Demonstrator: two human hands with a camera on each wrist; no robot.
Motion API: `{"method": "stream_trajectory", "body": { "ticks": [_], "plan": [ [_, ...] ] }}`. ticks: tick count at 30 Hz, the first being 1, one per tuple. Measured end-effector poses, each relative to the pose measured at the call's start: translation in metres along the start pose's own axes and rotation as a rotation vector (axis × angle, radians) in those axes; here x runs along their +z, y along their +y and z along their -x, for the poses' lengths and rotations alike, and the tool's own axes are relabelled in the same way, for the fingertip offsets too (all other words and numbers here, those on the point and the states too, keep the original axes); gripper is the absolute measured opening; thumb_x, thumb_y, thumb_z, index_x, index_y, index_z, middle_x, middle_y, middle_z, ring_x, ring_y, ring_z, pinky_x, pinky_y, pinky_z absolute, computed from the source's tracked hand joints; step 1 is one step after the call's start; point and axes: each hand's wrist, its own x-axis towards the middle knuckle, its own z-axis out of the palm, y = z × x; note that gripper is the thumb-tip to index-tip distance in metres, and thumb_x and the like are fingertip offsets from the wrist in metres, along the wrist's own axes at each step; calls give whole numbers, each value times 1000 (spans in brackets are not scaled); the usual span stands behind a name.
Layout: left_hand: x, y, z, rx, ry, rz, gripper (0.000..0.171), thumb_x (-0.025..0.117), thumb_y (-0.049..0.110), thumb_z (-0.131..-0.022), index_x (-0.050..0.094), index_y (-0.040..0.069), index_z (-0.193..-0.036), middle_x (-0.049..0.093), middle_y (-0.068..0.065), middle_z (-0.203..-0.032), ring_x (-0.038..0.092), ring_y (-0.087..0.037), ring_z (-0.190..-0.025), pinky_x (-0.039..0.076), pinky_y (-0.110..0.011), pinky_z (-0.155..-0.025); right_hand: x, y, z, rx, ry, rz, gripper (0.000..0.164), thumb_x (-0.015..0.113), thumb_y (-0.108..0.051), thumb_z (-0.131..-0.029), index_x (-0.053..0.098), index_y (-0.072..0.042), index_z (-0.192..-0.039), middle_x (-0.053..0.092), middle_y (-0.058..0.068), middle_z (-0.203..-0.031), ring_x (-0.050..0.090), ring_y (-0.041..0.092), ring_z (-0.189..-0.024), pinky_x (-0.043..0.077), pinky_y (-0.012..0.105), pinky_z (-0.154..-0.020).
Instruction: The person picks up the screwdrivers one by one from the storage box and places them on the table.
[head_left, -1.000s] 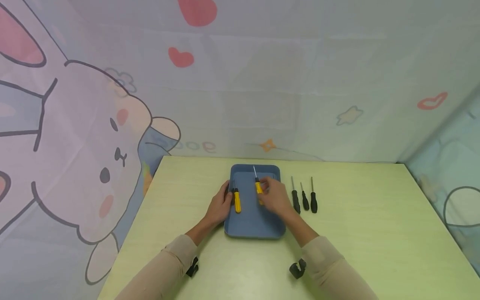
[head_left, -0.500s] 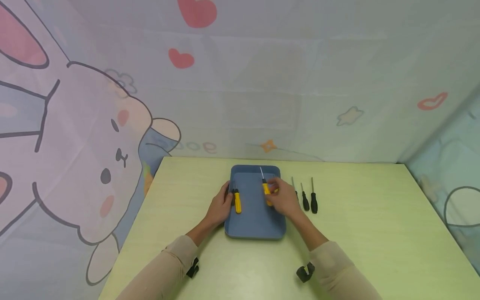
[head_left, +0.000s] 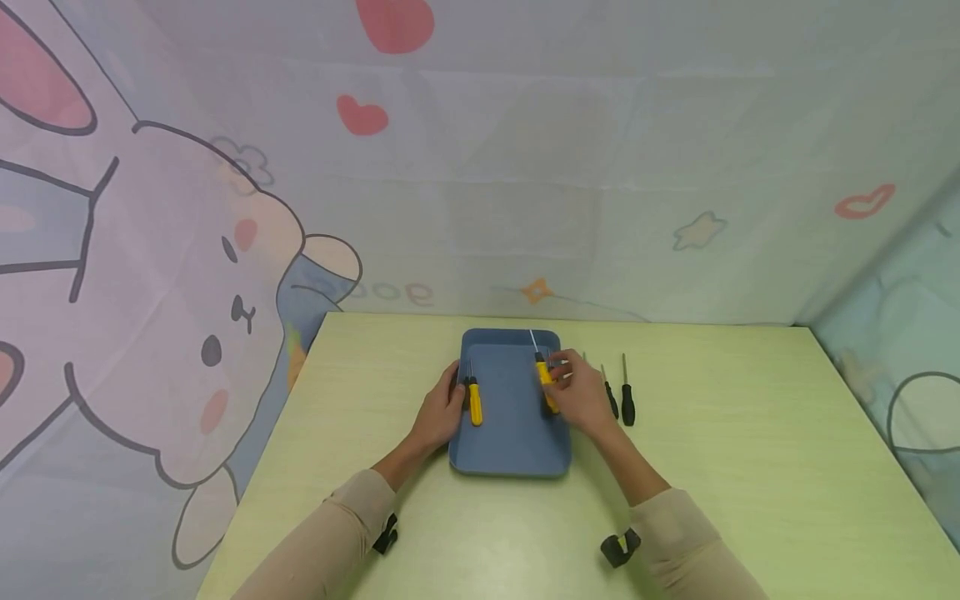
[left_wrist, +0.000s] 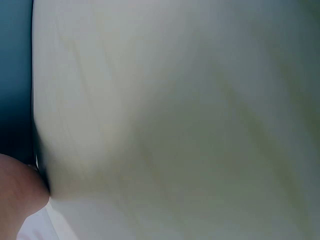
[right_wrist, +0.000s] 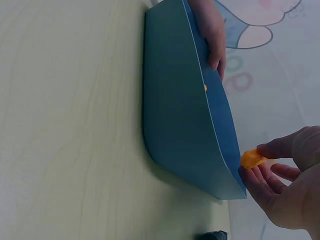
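My left hand point(head_left: 437, 417) grips the left rim of a blue-grey tray point(head_left: 510, 454), thumb over the edge. In the left wrist view, only part of that hand point(left_wrist: 20, 195) shows beside the tray wall point(left_wrist: 15, 75). Between thumb and fingertips, my right hand point(head_left: 587, 402) pinches the yellow handle of a screwdriver point(head_left: 546, 382) over the tray's right side, shaft pointing away. The right wrist view shows the yellow handle's end point(right_wrist: 252, 159) just past the rim. Another yellow-handled screwdriver point(head_left: 475, 404) lies inside the tray by the left thumb.
Right of the tray, black-handled screwdrivers lie on the pale table point(head_left: 720, 467): one in full point(head_left: 627, 404), one partly covered point(head_left: 611, 400), and a third mostly behind the right hand. A printed cloth point(head_left: 525, 167) hangs behind the table. Black clips point(head_left: 620, 547) sit near both sleeves.
My right hand has shifted right across the tray with the yellow screwdriver, now covering more of the black ones. The left hand and tray have stayed put.
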Motion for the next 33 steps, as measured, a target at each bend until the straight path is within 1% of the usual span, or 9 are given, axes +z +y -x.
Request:
{"method": "stream_trajectory", "body": {
  "ticks": [2,3,5,12,17,23,27,31,33],
  "plan": [
    [0,0,0,-4,-2,1,53,40,16,-115,31,7,-167,41,-17,-166,39,-34,-153,33,-50,-125,-2,1,0,-11,-4,12,48,75,-3,-94,59,-2,-139,71,18,-112,72,35,-100,62,48,-82],
    [0,-1,0,-7,-4,-1,53,40,16,-115,31,7,-167,41,-17,-167,39,-34,-153,33,-50,-125,-4,1,0,-13,-5,14,48,74,-4,-95,58,-2,-140,71,17,-112,72,35,-101,60,50,-89],
    [0,-1,0,-8,-6,-3,53,40,17,-115,31,8,-167,40,-16,-167,39,-34,-153,33,-50,-125,-6,2,0,-12,-4,5,47,74,-4,-95,59,-2,-140,72,17,-112,72,35,-102,59,52,-91],
    [0,-1,0,-6,-2,-1,54,40,17,-115,31,7,-167,41,-17,-166,39,-35,-153,33,-51,-124,-13,6,-1,9,-2,-48,47,72,-1,-96,59,0,-141,71,18,-113,70,33,-103,62,40,-81],
    [0,-1,0,-19,-7,-4,54,40,18,-115,31,8,-167,40,-16,-167,39,-33,-153,32,-50,-125,-19,5,0,36,12,-41,51,72,-4,-96,55,2,-145,71,18,-115,70,33,-104,61,44,-86],
    [-1,1,2,-24,-6,3,53,41,18,-115,32,8,-167,41,-15,-167,39,-34,-153,33,-51,-125,-25,6,3,78,29,-51,65,74,-11,-98,43,3,-153,72,19,-119,72,35,-107,59,48,-90],
    [-1,0,2,-18,-8,5,54,41,17,-115,32,7,-166,41,-16,-167,39,-35,-153,33,-52,-124,-29,10,4,128,13,-127,67,76,-15,-99,41,2,-153,70,20,-122,70,34,-111,59,45,-91],
    [-1,0,0,-8,-4,0,54,41,17,-114,31,7,-167,40,-16,-167,39,-34,-153,32,-51,-125,-33,12,2,162,-27,-268,66,76,-18,-100,41,3,-151,66,23,-127,68,35,-115,59,41,-94],
    [-1,1,0,-5,-2,0,54,41,18,-114,31,7,-167,40,-16,-167,39,-34,-153,32,-51,-125,-35,14,1,183,-54,-343,66,76,-18,-100,39,3,-152,64,24,-129,68,31,-113,59,36,-95]
  ]
}}
